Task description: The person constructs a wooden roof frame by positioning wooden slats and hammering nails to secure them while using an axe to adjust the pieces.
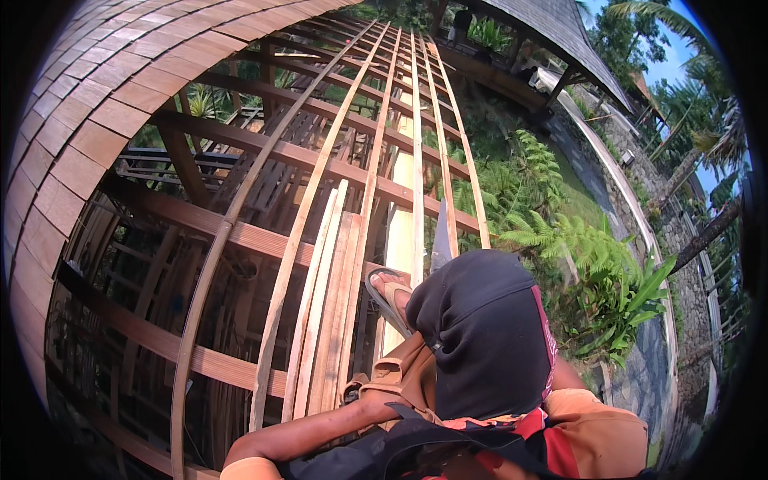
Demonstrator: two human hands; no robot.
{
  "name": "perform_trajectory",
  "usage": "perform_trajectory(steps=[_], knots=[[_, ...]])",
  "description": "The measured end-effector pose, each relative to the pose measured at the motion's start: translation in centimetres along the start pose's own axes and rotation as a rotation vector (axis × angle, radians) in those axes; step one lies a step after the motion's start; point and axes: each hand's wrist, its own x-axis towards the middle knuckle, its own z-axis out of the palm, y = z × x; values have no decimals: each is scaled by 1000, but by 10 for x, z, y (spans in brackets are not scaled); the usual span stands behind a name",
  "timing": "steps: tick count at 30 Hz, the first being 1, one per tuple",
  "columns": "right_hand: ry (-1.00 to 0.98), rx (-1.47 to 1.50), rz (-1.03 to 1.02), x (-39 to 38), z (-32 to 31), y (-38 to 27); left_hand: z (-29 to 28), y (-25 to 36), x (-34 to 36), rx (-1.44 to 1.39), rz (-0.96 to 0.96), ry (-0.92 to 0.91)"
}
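From an orange sleeve at the lower left, my left forearm reaches across to a brown tool pouch (416,364) at my waist. My left hand (382,405) rests against the pouch or partly inside it; its fingers are hidden. Rounded black cloth (488,336), apparently over my bent knee, fills the lower middle. My right arm passes behind this cloth, and the right hand is out of sight. Just beyond the cloth, a pointed grey blade (442,240), like a handsaw's, stands up beside a batten; its handle is hidden. A sandalled foot (390,292) stands on the timber.
Long thin battens (372,180) run away over reddish-brown cross beams (264,240), with open gaps and stacked timber below. Several loose strips (324,312) lie left of my foot. Wooden shingles (104,104) curve along the left. Ferns (552,228) grow below at the right.
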Motion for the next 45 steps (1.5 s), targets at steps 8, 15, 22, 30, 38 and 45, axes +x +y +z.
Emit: perform_trajectory(steps=[8, 15, 22, 30, 38, 45], knots=[[-196, -106, -204, 57, 56, -74, 20, 11, -28, -133, 110, 263], [-495, -298, -599, 117, 142, -208, -40, 79, -108, -236, -220, 335], [-705, -322, -1290, 130, 255, -344, -51, 155, -230, -220, -1105, 1379], [-948, -403, -1319, 99, 336, -361, 29, 73, -210, -474, -762, 2299], [-1017, -89, -1227, 85, 292, -318, -4, -48, -160, -331, -677, 2202], [-1328, -112, -946, 61, 265, -292, 22, -63, -150, -327, -824, 2275]])
